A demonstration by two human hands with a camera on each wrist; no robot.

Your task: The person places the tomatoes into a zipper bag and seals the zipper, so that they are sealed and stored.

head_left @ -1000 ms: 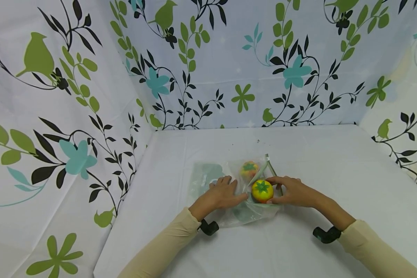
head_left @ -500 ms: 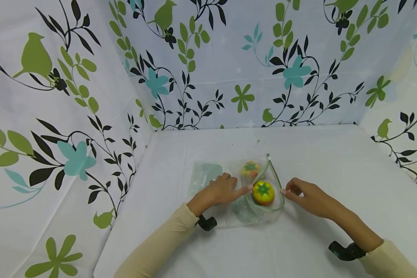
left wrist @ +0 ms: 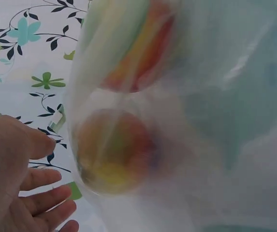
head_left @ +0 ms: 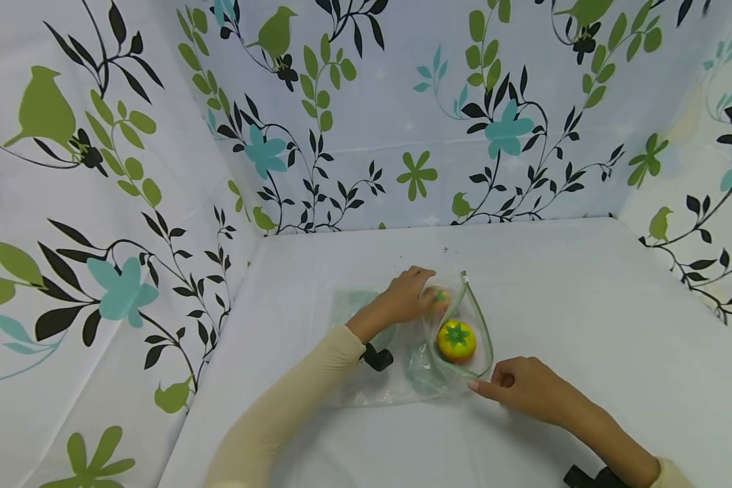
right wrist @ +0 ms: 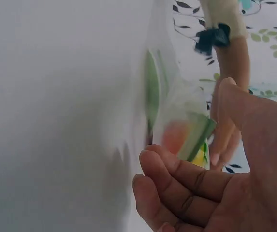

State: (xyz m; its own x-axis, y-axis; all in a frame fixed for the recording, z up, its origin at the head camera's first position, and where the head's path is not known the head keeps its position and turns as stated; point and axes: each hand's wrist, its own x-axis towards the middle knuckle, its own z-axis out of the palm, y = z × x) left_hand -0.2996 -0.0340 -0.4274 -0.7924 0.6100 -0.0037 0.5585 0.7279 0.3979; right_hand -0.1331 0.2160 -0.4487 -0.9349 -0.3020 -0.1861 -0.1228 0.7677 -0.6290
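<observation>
A clear plastic zip bag (head_left: 381,390) with a green zip edge (head_left: 483,325) lies flat, its mouth spread towards the right. Inside the mouth sits a yellow-orange toy tomato (head_left: 456,342) with a green leaf top. Farther back in the bag is a second toy tomato (head_left: 442,297), blurred through the plastic in the left wrist view. My left hand (head_left: 404,293) reaches over the bag to that rear one, its fingers loosely spread at the bag's side. By the front corner of the mouth is my right hand (head_left: 527,390), thumb and fingers apart in the right wrist view.
The bag rests on a white-covered table (head_left: 561,285). Patterned cloth (head_left: 354,135) with birds, leaves and flowers hangs at the back and both sides. Each wrist carries a black camera mount (head_left: 377,357).
My left hand has moved back from beside the front toy tomato to the rear one. My right hand left the front tomato, drew right, then came forward to the bag's front corner.
</observation>
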